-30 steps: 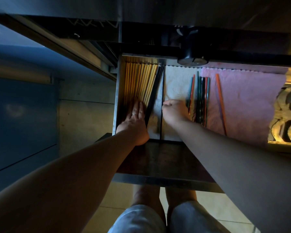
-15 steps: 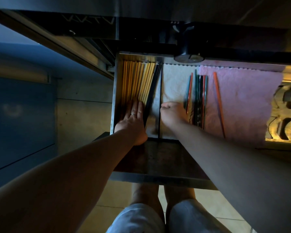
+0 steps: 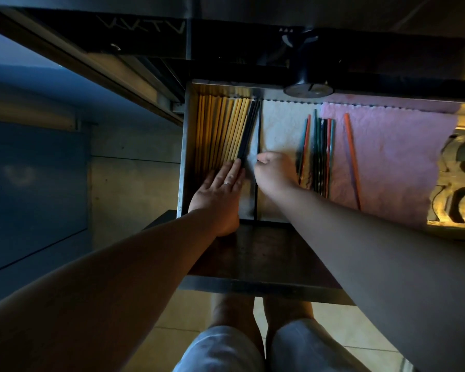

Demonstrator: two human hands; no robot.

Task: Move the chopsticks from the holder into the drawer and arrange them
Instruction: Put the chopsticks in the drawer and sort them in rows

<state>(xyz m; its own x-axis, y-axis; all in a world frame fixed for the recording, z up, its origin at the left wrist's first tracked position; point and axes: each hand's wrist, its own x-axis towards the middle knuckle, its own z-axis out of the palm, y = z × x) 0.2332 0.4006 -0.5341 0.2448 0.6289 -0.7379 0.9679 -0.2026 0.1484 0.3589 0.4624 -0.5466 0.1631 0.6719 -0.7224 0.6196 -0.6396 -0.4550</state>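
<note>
Head view: chopsticks (image 3: 227,132) beneath, beside hands (image 3: 220,190)

The open metal drawer (image 3: 183,157) is split by a thin divider (image 3: 258,135) just left of the right hand (image 3: 274,175). Under and beyond the left hand (image 3: 220,194), yellow chopsticks (image 3: 220,132) lie in a row on the bare floor, with black chopsticks (image 3: 249,130) on their right, beside the divider. Under the right hand lies a white cloth (image 3: 282,130) and, further right, a pink cloth (image 3: 392,157). Coloured chopsticks (image 3: 320,151) lie where the two cloths meet, with one orange chopstick (image 3: 351,159) apart on the pink.
</note>
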